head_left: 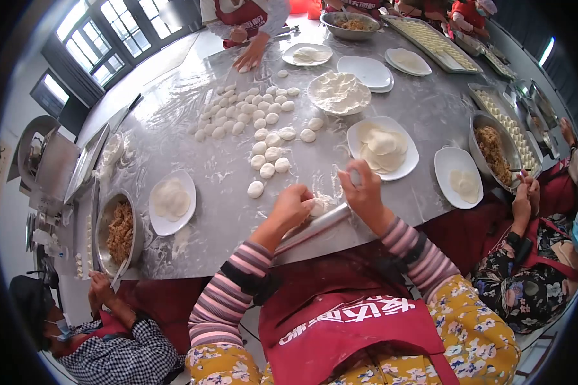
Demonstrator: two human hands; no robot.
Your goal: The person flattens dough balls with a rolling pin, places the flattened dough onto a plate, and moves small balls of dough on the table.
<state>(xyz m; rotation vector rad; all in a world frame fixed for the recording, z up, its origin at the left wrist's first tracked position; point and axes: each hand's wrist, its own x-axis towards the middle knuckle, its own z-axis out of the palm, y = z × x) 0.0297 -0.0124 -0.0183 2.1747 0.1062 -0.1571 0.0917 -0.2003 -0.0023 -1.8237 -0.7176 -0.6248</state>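
My left hand (293,205) is closed at the near edge of the metal table, its fingertips on a small floured piece of dough (319,205). My right hand (364,192) is curled just to the right, above the table edge; what lies under its fingers is hidden. Beyond my hands, many round white dough pieces (255,189) lie loose on the floured metal table (225,212). A white plate (407,168) holding a stack of flat dough wrappers (382,147) stands behind my right hand. A bowl of white flour (339,93) is farther back.
At the left are a plate of wrappers (171,200) and a filling bowl (120,234), with a person beside it. At the right stand another wrapper plate (459,178) and filling bowl (493,149), near a co-worker's hands. A person's hand (253,52) reaches in across the table.
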